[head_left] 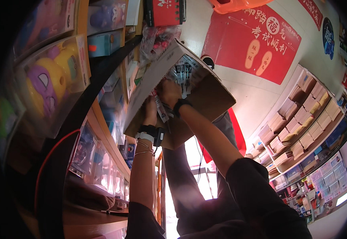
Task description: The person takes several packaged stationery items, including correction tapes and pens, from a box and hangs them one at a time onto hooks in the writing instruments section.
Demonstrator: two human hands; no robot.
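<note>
An open cardboard box (209,95) is tilted in front of me, with clear plastic packets (185,71) bearing print at its far end. Both my hands reach inside it. My right hand (170,92) has its fingers bent near the packets; its fingertips are hidden. Close to its left, my left hand (151,109) is at a slim clear packet with red and white print (161,109), its fingers partly in shadow. Whether either hand grips anything cannot be made out. Dark bands circle both wrists.
Shelves at left hold boxed toys, including a yellow and purple figure (52,80). A crumpled clear plastic bag (158,41) lies beyond the box. A red floor mat (251,44) lies ahead. At right stands a white shelf rack (303,116) filled with stacked paper goods.
</note>
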